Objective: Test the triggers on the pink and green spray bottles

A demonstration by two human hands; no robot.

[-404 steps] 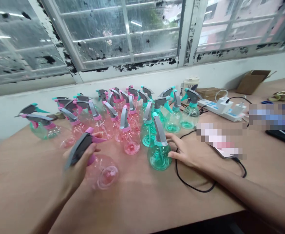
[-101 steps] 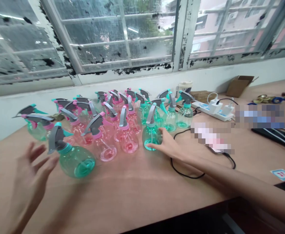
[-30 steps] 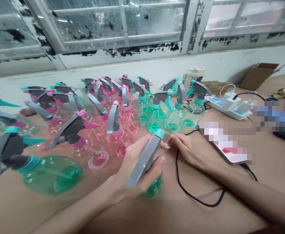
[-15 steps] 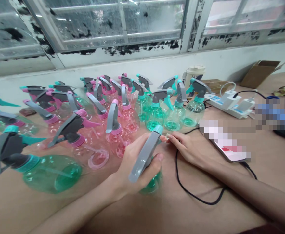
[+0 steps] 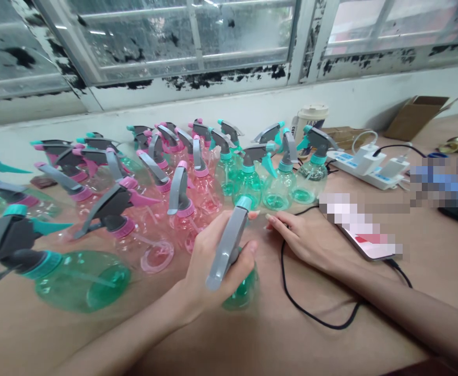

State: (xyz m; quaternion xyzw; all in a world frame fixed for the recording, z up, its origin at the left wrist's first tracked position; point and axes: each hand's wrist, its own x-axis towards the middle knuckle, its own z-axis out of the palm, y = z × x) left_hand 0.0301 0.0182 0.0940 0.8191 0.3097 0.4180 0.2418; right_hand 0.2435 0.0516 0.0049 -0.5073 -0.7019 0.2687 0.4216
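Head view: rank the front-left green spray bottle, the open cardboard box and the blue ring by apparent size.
1. Front-left green spray bottle
2. Open cardboard box
3. Blue ring
The bottle sits nearest.

Left hand (image 5: pixel 216 256) grips a green spray bottle (image 5: pixel 241 292).

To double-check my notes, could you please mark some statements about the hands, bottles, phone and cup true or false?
1. The left hand grips a green spray bottle by its head. True.
2. The right hand holds a pink bottle. False: the right hand holds no bottle.
3. The lidded cup stands near the wall. True.
4. The phone lies left of the pink bottles. False: the phone lies to their right.
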